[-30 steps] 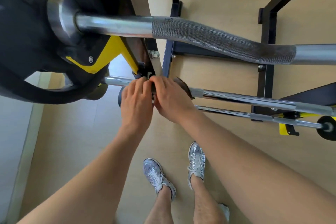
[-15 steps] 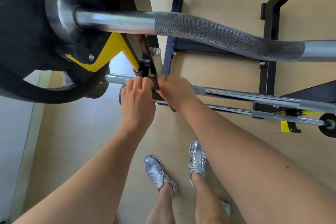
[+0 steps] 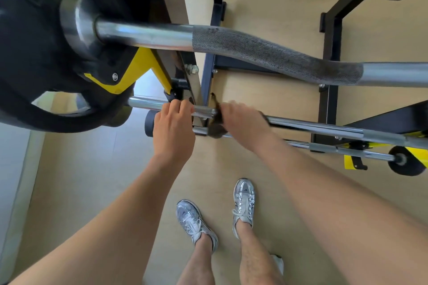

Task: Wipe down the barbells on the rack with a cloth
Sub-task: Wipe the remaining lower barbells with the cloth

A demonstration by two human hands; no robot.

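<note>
In the middle of the frame my right hand (image 3: pixel 243 120), gripping the dark cloth (image 3: pixel 215 129), moves right, away from my left hand (image 3: pixel 173 129) gripping the barbell (image 3: pixel 324 127); wiping is under way

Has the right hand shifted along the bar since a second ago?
Yes. The right hand, gripping the cloth, has slid rightward along the barbell, away from the rack upright and the left hand. Knurled bar now shows between the hands.
</note>
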